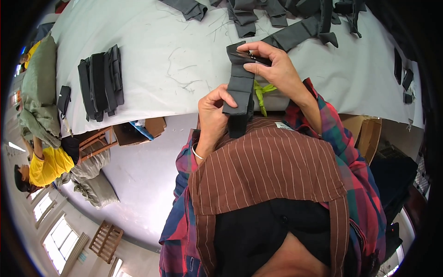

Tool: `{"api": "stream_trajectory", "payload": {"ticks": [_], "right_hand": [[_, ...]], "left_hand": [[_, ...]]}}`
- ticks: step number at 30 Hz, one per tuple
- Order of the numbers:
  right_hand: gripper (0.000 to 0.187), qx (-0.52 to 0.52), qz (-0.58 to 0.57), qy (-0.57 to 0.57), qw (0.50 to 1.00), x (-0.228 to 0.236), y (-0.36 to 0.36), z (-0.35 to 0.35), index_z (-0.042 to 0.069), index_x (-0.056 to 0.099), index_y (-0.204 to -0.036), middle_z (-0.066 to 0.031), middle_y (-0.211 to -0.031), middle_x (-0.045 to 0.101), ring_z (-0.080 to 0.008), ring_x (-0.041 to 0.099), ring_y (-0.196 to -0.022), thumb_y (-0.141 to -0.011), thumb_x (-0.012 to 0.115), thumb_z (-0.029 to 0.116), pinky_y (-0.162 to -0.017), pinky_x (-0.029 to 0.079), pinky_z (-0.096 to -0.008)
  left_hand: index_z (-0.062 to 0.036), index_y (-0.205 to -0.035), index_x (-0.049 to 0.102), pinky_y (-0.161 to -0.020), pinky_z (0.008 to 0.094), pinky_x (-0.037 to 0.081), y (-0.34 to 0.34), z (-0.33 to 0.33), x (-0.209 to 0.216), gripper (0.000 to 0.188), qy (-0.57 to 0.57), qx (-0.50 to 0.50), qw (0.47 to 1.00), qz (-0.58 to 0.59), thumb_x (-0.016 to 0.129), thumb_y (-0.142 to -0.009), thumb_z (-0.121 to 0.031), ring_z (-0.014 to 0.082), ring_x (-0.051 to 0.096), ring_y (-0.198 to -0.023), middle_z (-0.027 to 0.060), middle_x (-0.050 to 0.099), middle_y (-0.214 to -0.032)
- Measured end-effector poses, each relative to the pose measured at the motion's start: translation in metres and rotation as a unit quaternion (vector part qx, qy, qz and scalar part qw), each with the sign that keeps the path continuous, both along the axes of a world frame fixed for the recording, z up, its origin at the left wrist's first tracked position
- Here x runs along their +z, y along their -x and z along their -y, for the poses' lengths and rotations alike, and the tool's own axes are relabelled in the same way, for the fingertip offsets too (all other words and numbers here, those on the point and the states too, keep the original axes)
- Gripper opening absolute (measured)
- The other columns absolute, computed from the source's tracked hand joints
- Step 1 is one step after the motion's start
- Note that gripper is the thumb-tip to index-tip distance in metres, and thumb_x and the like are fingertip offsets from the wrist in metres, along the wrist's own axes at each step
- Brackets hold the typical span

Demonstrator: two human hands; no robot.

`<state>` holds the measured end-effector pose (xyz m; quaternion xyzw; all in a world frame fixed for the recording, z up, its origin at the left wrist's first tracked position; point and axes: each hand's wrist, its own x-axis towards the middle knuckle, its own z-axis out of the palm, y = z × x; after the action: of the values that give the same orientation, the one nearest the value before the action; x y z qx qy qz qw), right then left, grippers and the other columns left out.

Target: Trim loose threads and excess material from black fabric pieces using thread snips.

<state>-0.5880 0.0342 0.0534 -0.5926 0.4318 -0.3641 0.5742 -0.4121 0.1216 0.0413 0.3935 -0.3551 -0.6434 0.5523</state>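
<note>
A folded dark grey fabric strip [240,85] stands between my hands at the table's near edge, its black lower end hanging toward my apron. My left hand [214,111] is closed round the lower part of the strip, thumb pressed on its face. Small dark thread snips [261,60] are in my right hand [281,71], with the thumb and forefinger curved about them. Their tips lie against the upper end of the strip. A bright yellow-green tie [263,93] hangs just right of the strip.
Loose grey strips [244,17] are heaped at the table's far side. A neat row of folded strips [100,83] lies at the left on the white table cloth [152,60], among loose threads. A person in a yellow shirt [50,166] is at far left, near stuffed sacks [39,74].
</note>
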Motion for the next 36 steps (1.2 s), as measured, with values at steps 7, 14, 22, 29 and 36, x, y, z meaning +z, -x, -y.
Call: {"api": "stream_trajectory", "payload": {"ticks": [7, 14, 22, 29, 36], "right_hand": [[0.032, -0.024, 0.022, 0.041, 0.999, 0.008, -0.016, 0.002, 0.003, 0.062, -0.112, -0.0019, -0.100, 0.064, -0.0084, 0.056, -0.093, -0.080, 0.063, -0.001, -0.085, 0.045, -0.0232], [0.027, -0.068, 0.003, 0.182, 0.981, 0.016, -0.033, 0.013, 0.008, 0.065, -0.108, -0.0064, -0.096, 0.068, -0.0167, 0.064, -0.091, -0.082, 0.064, 0.016, -0.083, 0.046, -0.0273], [0.032, -0.039, -0.084, 0.032, 0.995, 0.006, 0.002, -0.019, 0.011, 0.064, -0.112, -0.0039, -0.082, 0.065, -0.0116, 0.057, -0.073, -0.087, 0.064, 0.031, -0.069, 0.045, -0.0256], [0.020, -0.006, -0.247, 0.100, 0.964, 0.018, 0.015, -0.025, 0.007, 0.067, -0.102, -0.0044, -0.082, 0.066, -0.0140, 0.059, -0.075, -0.084, 0.065, 0.016, -0.070, 0.045, -0.0264], [0.017, 0.039, -0.308, 0.280, 0.908, 0.009, 0.023, -0.021, 0.010, 0.067, -0.090, -0.0026, -0.079, 0.064, -0.0230, 0.056, -0.071, -0.076, 0.069, 0.019, -0.068, 0.041, -0.0353]], "left_hand": [[0.0010, -0.115, 0.045, -0.075, 0.0264, 0.052, 0.003, -0.002, 0.027, 0.048, -0.100, -0.076, 0.990, 0.060, 0.072, -0.075, 0.003, 0.0126, 0.060, -0.084, 0.0085, 0.060, -0.098], [-0.0010, -0.112, 0.044, -0.074, 0.0268, 0.050, -0.008, 0.018, 0.032, 0.048, -0.059, -0.023, 0.998, 0.030, 0.068, -0.072, 0.010, 0.0136, 0.058, -0.080, 0.0070, 0.057, -0.092], [0.0003, -0.099, 0.054, -0.072, 0.0275, 0.047, -0.025, 0.038, 0.000, 0.022, -0.113, 0.052, 0.991, -0.049, 0.065, -0.080, 0.002, 0.0181, 0.062, -0.082, 0.0093, 0.062, -0.089], [0.0045, -0.111, 0.049, -0.080, 0.0278, 0.048, -0.012, 0.048, 0.009, 0.033, -0.122, 0.010, 0.992, 0.042, 0.060, -0.080, 0.002, 0.0206, 0.063, -0.093, 0.0182, 0.064, -0.105], [0.0053, -0.113, 0.048, -0.089, 0.0308, 0.046, -0.007, 0.050, 0.011, 0.037, -0.124, -0.025, 0.989, 0.072, 0.057, -0.078, 0.002, 0.0196, 0.061, -0.097, 0.0182, 0.062, -0.110]]}}
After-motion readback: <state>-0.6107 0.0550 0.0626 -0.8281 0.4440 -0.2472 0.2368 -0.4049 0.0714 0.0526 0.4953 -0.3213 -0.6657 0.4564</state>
